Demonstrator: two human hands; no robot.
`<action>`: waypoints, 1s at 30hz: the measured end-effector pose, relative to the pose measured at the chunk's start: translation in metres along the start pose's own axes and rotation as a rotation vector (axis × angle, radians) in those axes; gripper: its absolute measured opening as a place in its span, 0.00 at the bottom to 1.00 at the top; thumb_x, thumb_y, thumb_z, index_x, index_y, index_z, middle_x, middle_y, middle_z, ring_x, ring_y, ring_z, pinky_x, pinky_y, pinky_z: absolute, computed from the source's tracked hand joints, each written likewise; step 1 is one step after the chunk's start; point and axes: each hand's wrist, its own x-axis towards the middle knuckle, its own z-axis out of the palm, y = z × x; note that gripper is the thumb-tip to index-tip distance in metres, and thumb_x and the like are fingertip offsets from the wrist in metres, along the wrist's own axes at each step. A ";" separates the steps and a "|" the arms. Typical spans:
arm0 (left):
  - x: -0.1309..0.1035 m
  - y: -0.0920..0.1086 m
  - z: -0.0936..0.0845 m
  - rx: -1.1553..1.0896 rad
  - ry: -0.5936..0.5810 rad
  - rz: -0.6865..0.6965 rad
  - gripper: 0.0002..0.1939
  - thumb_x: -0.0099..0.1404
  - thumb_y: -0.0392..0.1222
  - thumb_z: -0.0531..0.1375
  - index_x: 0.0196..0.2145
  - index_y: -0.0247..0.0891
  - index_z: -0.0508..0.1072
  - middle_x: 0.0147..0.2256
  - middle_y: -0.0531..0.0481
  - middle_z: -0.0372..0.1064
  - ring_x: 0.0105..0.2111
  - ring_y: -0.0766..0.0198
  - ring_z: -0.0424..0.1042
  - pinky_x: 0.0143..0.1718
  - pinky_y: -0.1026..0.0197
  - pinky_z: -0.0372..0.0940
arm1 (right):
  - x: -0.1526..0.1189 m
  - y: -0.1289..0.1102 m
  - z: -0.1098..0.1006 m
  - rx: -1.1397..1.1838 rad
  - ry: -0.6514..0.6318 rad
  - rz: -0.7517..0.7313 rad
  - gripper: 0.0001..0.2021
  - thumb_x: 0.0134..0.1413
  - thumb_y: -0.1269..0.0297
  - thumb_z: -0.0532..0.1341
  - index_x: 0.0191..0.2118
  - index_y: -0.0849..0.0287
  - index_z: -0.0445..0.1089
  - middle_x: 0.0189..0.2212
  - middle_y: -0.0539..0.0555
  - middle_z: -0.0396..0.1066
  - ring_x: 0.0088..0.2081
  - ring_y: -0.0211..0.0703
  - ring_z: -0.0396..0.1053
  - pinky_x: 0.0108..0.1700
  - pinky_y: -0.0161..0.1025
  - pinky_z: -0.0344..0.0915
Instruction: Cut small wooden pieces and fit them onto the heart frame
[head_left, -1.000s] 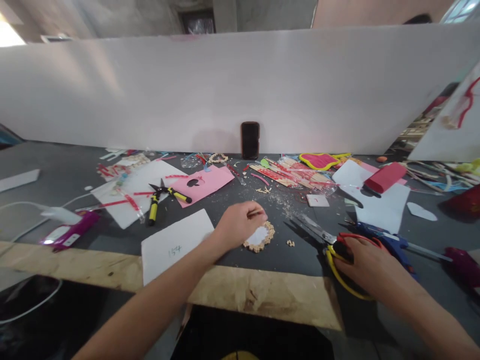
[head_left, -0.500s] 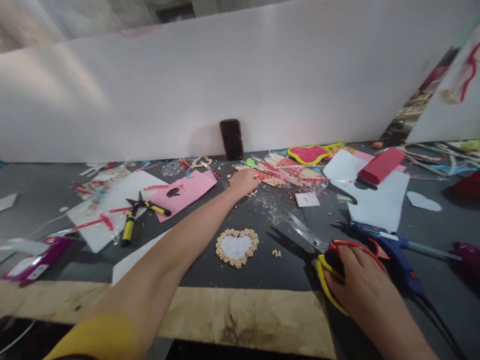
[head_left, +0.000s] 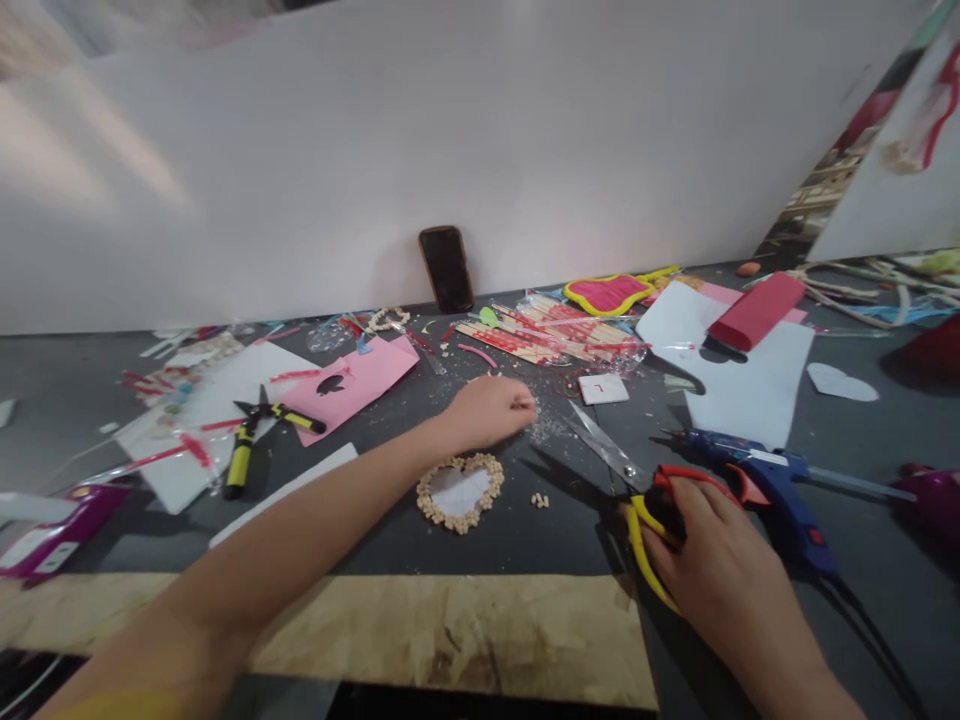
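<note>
My left hand [head_left: 495, 410] is closed above the dark table, just behind the heart-shaped frame of small beige pieces [head_left: 426, 500] with a white centre. Its fingertips are pinched; anything between them is too small to make out. My right hand [head_left: 712, 550] grips the red and yellow handles of the scissors [head_left: 619, 462], whose blades stand apart and point toward the back left. Between the heart and the scissors lies a little pile of beige pieces [head_left: 540, 500]. Pale crumbs are scattered by my left fingertips.
A phone [head_left: 446, 268] leans on the white wall. Red-and-white wrapped sticks [head_left: 510, 343] lie behind my left hand. Yellow-black pliers [head_left: 240, 460] and pink paper [head_left: 360, 385] are left. A blue glue gun [head_left: 784, 480] is beside my right hand, near white paper [head_left: 765, 390].
My left hand has drawn back from the wrapped sticks toward me, closer to the heart. My right hand still holds the open scissors. The view has shifted slightly.
</note>
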 end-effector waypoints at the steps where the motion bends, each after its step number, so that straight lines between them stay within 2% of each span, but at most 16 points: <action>1: -0.012 0.006 0.004 -0.008 -0.039 0.044 0.11 0.60 0.44 0.55 0.31 0.39 0.76 0.29 0.53 0.75 0.29 0.64 0.71 0.28 0.66 0.56 | -0.001 0.001 0.001 -0.001 0.032 -0.003 0.16 0.54 0.58 0.54 0.43 0.66 0.64 0.36 0.64 0.69 0.40 0.53 0.69 0.40 0.44 0.67; 4: -0.036 0.019 0.015 -0.003 -0.122 0.136 0.10 0.60 0.42 0.55 0.31 0.41 0.77 0.32 0.52 0.76 0.32 0.62 0.72 0.29 0.66 0.57 | -0.003 0.003 0.002 0.013 0.094 0.020 0.17 0.56 0.54 0.51 0.41 0.63 0.64 0.33 0.61 0.70 0.36 0.51 0.70 0.35 0.42 0.67; 9: -0.045 0.024 0.022 0.013 -0.164 0.180 0.11 0.61 0.40 0.54 0.32 0.41 0.78 0.35 0.49 0.77 0.36 0.58 0.74 0.31 0.64 0.59 | -0.003 0.002 0.001 0.011 0.072 0.037 0.16 0.56 0.55 0.52 0.42 0.63 0.64 0.33 0.61 0.70 0.37 0.51 0.70 0.34 0.42 0.67; 14: -0.050 0.028 0.017 -0.011 -0.181 0.180 0.10 0.58 0.38 0.56 0.31 0.44 0.78 0.33 0.52 0.77 0.35 0.59 0.74 0.31 0.64 0.60 | -0.002 0.000 -0.001 0.042 0.063 0.064 0.13 0.53 0.57 0.54 0.39 0.61 0.63 0.34 0.60 0.70 0.37 0.51 0.70 0.35 0.42 0.65; 18: -0.066 0.031 0.004 -0.070 -0.115 0.105 0.12 0.61 0.44 0.55 0.40 0.43 0.76 0.37 0.51 0.76 0.36 0.59 0.73 0.33 0.64 0.61 | -0.001 -0.003 -0.006 0.134 0.017 0.166 0.11 0.53 0.52 0.54 0.32 0.56 0.60 0.29 0.55 0.68 0.32 0.47 0.69 0.30 0.39 0.62; 21: -0.087 0.030 -0.004 -0.274 -0.030 -0.017 0.15 0.63 0.48 0.54 0.43 0.41 0.73 0.34 0.51 0.75 0.31 0.62 0.72 0.32 0.64 0.60 | -0.001 -0.007 -0.012 0.194 -0.006 0.265 0.16 0.51 0.46 0.54 0.29 0.53 0.56 0.25 0.51 0.65 0.26 0.43 0.66 0.25 0.37 0.58; 24: -0.112 0.026 -0.004 -0.516 0.036 -0.132 0.15 0.61 0.48 0.56 0.43 0.40 0.71 0.33 0.52 0.72 0.30 0.64 0.69 0.32 0.65 0.60 | 0.000 -0.010 -0.017 0.206 -0.017 0.323 0.21 0.45 0.40 0.57 0.28 0.52 0.52 0.23 0.49 0.62 0.23 0.43 0.64 0.22 0.37 0.55; 27: -0.134 0.027 0.005 -0.749 0.063 -0.186 0.12 0.60 0.45 0.58 0.40 0.38 0.71 0.29 0.54 0.67 0.28 0.68 0.65 0.30 0.68 0.58 | 0.002 -0.016 -0.022 0.272 -0.052 0.271 0.21 0.45 0.40 0.57 0.30 0.52 0.51 0.23 0.49 0.62 0.23 0.43 0.64 0.22 0.37 0.56; 30: -0.151 0.040 0.018 -0.936 0.030 -0.234 0.13 0.57 0.45 0.61 0.37 0.35 0.72 0.20 0.60 0.54 0.22 0.71 0.55 0.23 0.69 0.51 | -0.001 -0.033 -0.030 0.327 -0.103 0.149 0.18 0.47 0.44 0.57 0.31 0.53 0.54 0.24 0.51 0.64 0.25 0.44 0.66 0.23 0.37 0.58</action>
